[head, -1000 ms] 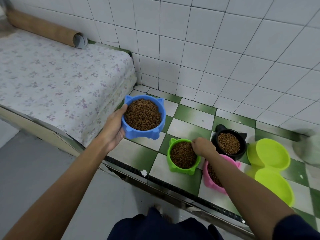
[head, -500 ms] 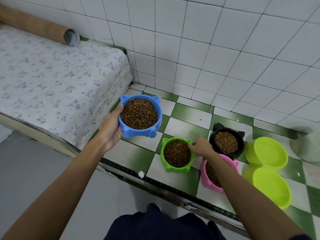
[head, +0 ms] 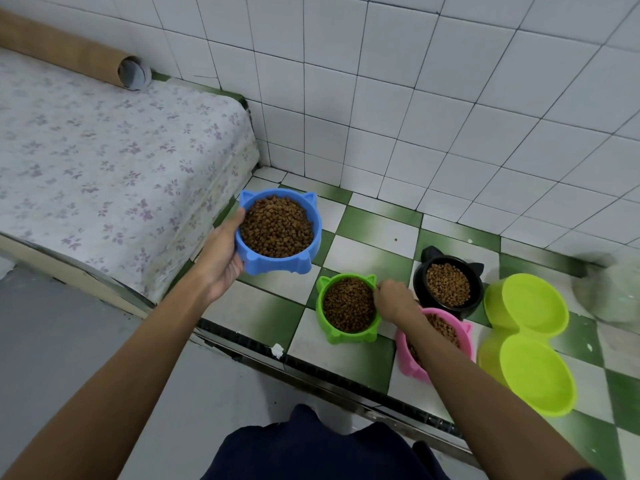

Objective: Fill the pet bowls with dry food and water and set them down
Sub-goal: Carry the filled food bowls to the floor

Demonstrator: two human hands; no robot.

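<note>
The left hand [head: 221, 261] holds the blue bowl [head: 278, 232] up in the air, the thumb hooked over its near-left rim and the other fingers curled under its base. The bowl is full of brown dry food and stays level. Beyond the thumb, to the left, is a mattress [head: 104, 161] with a small flower print, and a cardboard tube [head: 69, 51] lies along the wall at its far edge.

The right hand [head: 393, 301] pinches the right rim of the green bowl [head: 348, 308], which stands on the green-and-white tiled floor [head: 374, 233]. The forearm passes over the pink bowl [head: 446, 341] and hides a good part of it. Just beyond the knuckles of this hand stands the black bowl [head: 448, 284], almost touching the pink one. To the right of both is a lime double dish [head: 530, 341] with two round hollows; I cannot tell if there is water inside them.

Counted: four single bowls with cat ears, all with dry food, and one double dish. A metal floor track [head: 329, 375] runs under both forearms, with a small white scrap [head: 277, 350] on it. At the far right edge there is a blurred grey shape that I cannot identify. No writing or brand can be read on any bowl.
</note>
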